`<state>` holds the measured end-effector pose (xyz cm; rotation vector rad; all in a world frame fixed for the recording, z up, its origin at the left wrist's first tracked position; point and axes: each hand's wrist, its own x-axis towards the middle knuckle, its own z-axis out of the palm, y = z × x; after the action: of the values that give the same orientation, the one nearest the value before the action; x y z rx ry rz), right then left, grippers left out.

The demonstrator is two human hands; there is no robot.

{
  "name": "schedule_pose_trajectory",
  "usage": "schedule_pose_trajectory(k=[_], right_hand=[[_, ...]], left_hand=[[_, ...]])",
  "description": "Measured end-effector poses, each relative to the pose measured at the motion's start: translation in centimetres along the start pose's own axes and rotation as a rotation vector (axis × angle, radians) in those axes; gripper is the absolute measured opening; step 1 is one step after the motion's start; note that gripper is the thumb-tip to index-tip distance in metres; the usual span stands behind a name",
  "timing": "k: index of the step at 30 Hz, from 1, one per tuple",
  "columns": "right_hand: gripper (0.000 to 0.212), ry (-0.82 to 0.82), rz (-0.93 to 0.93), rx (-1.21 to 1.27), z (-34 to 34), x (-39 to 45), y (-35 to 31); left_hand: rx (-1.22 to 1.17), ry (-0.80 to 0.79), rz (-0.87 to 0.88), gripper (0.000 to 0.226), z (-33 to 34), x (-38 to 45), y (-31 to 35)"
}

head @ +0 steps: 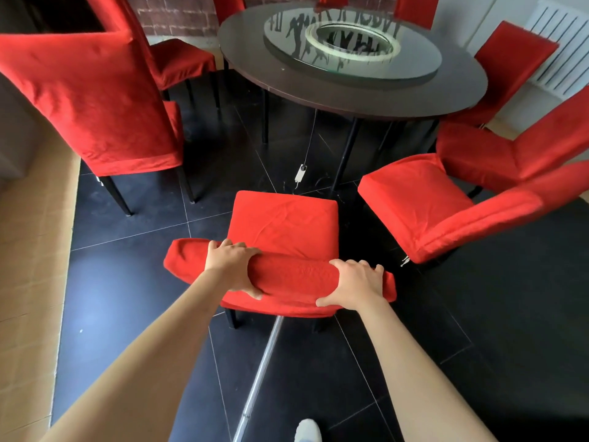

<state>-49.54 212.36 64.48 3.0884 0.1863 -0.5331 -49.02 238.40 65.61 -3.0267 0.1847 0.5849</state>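
A chair in a red fabric cover (283,228) stands right in front of me, its seat facing the round dark table (251,71). I see its backrest from above. My left hand (234,269) grips the top of the backrest near its left end, fingers over the far side and thumb on the near side. My right hand (357,283) grips the same top edge near its right end.
More red-covered chairs ring the table: one at the left (89,100), two at the right (424,208). A glass turntable (350,49) lies on the table. A metal pole (261,371) lies on the black tiled floor under the chair. A white radiator (561,43) hangs at far right.
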Motion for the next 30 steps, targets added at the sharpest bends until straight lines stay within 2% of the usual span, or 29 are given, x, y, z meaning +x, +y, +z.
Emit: schedule_pose_trajectory(k=[15,30], right_hand=[[0.104,0.011,-0.046,-0.032,-4.8,14.9,4.8],[0.104,-0.006,-0.047,-0.032,-6.1,17.6,4.9]], left_hand=[[-0.005,-0.012,-0.081,0.109,-5.7,13.7,1.3],[-0.007,-0.014,-0.100,0.109,-6.9,16.3,1.0]])
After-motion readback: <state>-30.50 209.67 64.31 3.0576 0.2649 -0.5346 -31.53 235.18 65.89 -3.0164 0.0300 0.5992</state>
